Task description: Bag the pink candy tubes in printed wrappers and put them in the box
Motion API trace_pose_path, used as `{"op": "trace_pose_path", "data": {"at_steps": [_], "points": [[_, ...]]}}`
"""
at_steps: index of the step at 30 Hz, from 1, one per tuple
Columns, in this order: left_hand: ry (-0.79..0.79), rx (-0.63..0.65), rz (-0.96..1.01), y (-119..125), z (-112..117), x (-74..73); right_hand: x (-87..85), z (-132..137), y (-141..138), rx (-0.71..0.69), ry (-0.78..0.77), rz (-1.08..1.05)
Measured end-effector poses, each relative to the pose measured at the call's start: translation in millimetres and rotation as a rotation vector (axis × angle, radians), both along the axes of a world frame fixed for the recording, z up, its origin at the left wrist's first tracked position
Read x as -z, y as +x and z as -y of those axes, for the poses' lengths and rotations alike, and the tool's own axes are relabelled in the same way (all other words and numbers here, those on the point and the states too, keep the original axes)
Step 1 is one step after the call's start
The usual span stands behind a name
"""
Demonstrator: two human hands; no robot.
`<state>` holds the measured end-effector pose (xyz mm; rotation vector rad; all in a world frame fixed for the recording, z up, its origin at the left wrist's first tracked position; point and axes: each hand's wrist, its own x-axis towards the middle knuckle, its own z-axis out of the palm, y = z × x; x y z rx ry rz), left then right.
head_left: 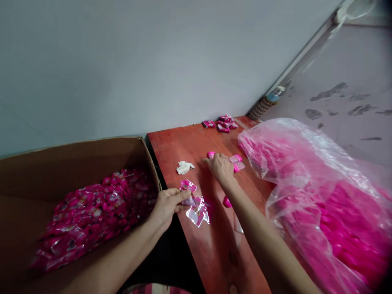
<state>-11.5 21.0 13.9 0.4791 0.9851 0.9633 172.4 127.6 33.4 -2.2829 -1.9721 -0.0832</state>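
My left hand (168, 206) pinches a small clear plastic packet (190, 201) at the table's left edge. More clear packets with pink printing (198, 212) lie beneath and beside it. Farther back, my right hand (222, 166) reaches down with its fingers curled at a small pink plastic piece (211, 155), partly hidden by the hand. Two similar pieces with pale, patterned bodies and pink ends (235, 158) lie just right of its fingers. Another pink piece (227, 201) shows beside my right forearm.
Left of the red table (180, 141) stands a cardboard box (122, 147) holding many filled pink packets (101, 204). A large clear bag of pink pieces (318, 196) covers the right side. Filled packets (226, 122), a crumpled white scrap (184, 167) and a bottle (266, 102) are farther back.
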Motion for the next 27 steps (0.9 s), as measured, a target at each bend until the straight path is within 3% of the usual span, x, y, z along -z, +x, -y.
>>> {"op": "trace_pose_path", "data": {"at_steps": [3,5,9,10,14,16,21,27], "points": [[-0.068,-0.1,0.085,-1.8,-2.6,-1.4,10.1,-17.1,2.6,0.009,-0.057,-0.006],[-0.116,-0.148,0.141,-2.6,-4.4,-3.0,13.2,-13.2,6.2,-0.006,-0.066,-0.037],[-0.208,-0.217,0.231,0.2,-7.6,-4.4,7.8,32.8,7.7,-0.072,-0.067,-0.18],[-0.226,-0.229,0.249,1.7,-8.2,-3.8,5.6,50.9,4.5,-0.087,-0.069,-0.285],[-0.264,-0.247,0.319,8.6,-9.5,0.0,3.4,126.4,-22.7,-0.107,-0.13,-1.223],[-0.265,-0.262,0.344,12.2,-8.9,0.6,7.5,153.0,-39.1,-0.052,-0.179,-1.394],[-0.239,-0.265,0.379,20.9,-3.0,-2.8,18.2,172.9,-62.9,0.043,-0.169,-1.491],[-0.163,-0.133,0.353,24.8,5.3,-9.0,19.0,170.8,-63.4,-0.013,-0.168,-1.564]]}}
